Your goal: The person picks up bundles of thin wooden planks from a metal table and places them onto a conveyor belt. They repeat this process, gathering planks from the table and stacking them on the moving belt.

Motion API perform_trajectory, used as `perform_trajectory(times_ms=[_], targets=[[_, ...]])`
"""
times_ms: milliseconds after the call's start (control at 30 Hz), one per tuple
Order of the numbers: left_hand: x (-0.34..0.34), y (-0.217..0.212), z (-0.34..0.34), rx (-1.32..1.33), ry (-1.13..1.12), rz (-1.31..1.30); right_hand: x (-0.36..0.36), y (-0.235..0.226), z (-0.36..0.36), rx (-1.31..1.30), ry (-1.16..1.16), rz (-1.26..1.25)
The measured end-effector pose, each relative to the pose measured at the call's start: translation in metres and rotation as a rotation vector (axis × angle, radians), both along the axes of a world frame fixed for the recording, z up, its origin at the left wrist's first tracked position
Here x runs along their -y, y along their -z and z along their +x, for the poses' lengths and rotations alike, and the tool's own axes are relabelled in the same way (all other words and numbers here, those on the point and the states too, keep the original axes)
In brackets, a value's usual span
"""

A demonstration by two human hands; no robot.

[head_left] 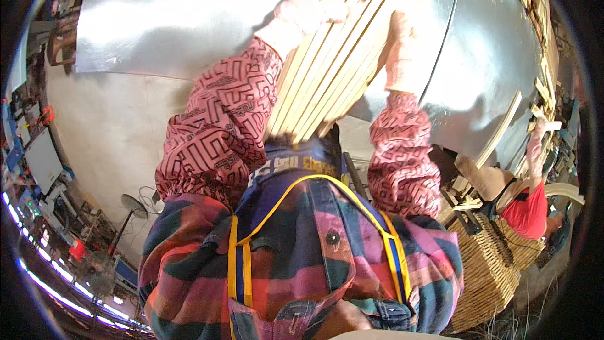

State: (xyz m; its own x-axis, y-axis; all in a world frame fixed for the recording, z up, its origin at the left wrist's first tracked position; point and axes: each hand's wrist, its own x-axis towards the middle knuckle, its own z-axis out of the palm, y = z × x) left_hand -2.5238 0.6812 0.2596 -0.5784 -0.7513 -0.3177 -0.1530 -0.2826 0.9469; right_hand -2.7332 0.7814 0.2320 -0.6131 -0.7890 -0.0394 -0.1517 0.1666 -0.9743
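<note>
A bundle of long, pale wooden strips lies side by side in front of me, its near ends close to my blue apron. My left hand, in a light glove, is closed on the bundle's left edge, with a finger or thumb laid across the strips. At the right edge my right hand, also gloved, presses against the strips; its fingertips are partly hidden. Both forearms wear pink patterned sleeve covers. The far ends of the strips run out of the picture.
Shiny metal sheeting covers the work surface, and a dark cord crosses it on the right. More wooden strips are piled at the far right. A co-worker in red is beside stacked wood. A stand fan is at left.
</note>
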Motion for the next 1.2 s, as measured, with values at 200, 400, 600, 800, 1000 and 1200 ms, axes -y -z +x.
perform_trajectory(times_ms=[200, 400, 600, 800, 1000, 1200], targets=[[0.038, -0.152, 0.015, -0.596, -0.1, -0.258, 0.079, -0.137, -0.027, -0.36, -0.03, -0.553], [0.075, -0.21, 0.015, -0.7, -0.082, -0.481, 0.101, -0.204, -0.045, -0.367, -0.33, -0.468], [0.079, -0.073, 0.02, -0.247, -0.106, -0.756, 0.062, -0.132, -0.024, -1.651, -0.541, 0.021], [-0.041, 0.092, 0.055, 0.139, -0.304, -0.693, -0.025, -0.013, 0.024, 0.177, -0.534, 0.033], [-0.068, 0.159, 0.096, 1.02, 0.562, -0.918, -0.053, 0.005, 0.03, -0.824, -0.935, 0.753], [-0.058, 0.18, 0.082, 0.349, 0.006, 0.044, -0.047, 0.051, 0.014, -0.172, -0.509, 0.867]])
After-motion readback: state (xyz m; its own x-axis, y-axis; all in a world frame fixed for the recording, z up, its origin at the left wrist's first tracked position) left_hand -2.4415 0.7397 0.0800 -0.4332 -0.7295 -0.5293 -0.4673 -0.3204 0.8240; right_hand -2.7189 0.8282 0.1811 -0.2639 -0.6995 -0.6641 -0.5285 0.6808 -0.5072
